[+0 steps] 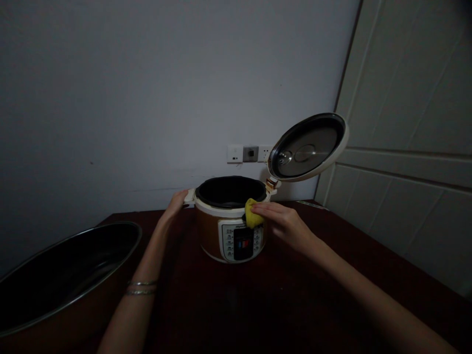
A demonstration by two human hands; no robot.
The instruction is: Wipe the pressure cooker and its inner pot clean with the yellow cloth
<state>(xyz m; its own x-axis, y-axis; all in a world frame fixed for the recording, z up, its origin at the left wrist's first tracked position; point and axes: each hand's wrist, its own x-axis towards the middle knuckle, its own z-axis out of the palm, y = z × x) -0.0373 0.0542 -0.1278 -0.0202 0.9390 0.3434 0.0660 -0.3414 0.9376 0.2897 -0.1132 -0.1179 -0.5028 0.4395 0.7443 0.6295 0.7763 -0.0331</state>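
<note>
A rice cooker [210,228] with a brown and white body stands on the dark red table, its control panel facing me. Its lid [309,147] is raised and tilted to the right on the hinge; the inside of the pot is dark. My left hand [177,202] grips the white side handle [189,196] at the cooker's left. In my right hand [285,223] is a yellow sponge [252,215], pressed by the fingers against the cooker's front rim, just above the panel.
A large dark pan [70,275] with a brown outside sits at the lower left, near my left forearm. Wall sockets [250,153] are behind the cooker. A pale panelled door [401,147] stands on the right. The dark red table [228,305] extends toward me.
</note>
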